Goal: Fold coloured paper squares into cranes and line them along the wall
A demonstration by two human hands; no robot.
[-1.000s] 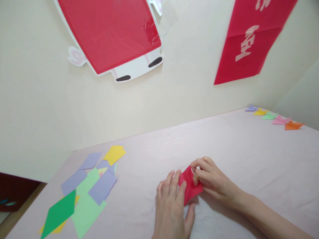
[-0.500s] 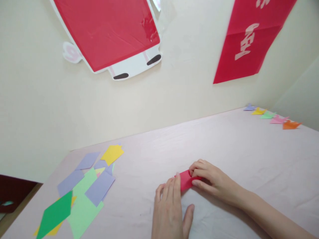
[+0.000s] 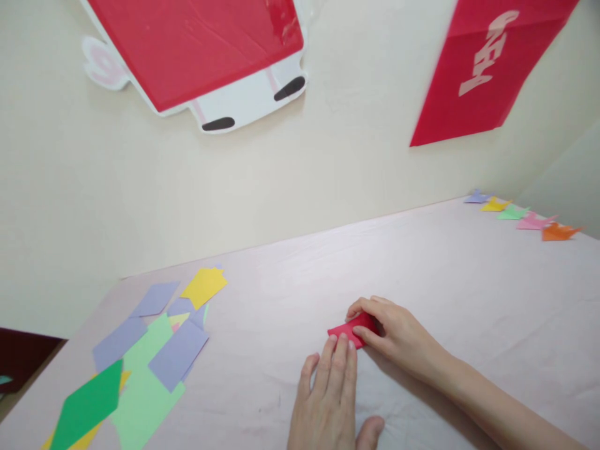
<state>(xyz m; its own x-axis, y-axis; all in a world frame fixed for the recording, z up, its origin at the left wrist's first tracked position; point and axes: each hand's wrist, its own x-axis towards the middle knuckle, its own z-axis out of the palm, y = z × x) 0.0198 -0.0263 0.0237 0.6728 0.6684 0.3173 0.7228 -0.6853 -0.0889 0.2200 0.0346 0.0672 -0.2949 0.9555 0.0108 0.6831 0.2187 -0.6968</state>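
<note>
A small folded red paper (image 3: 350, 329) lies flat on the pale pink table (image 3: 445, 281), near its front middle. My left hand (image 3: 330, 400) rests palm down with its fingers stretched out, the fingertips pressing the near edge of the red paper. My right hand (image 3: 398, 337) comes in from the right, its fingers curled over the paper's right end and pressing it down. Most of the paper is hidden under the two hands.
Several loose paper sheets (image 3: 140, 369) in green, purple and yellow lie spread at the left of the table. A row of small folded paper shapes (image 3: 520, 217) stands at the far right corner. Red posters (image 3: 482, 69) hang on the wall behind.
The red paper was lifted and partly open between both hands; now it is folded smaller and pressed flat on the table. My left hand slid back so only its fingertips touch it.
</note>
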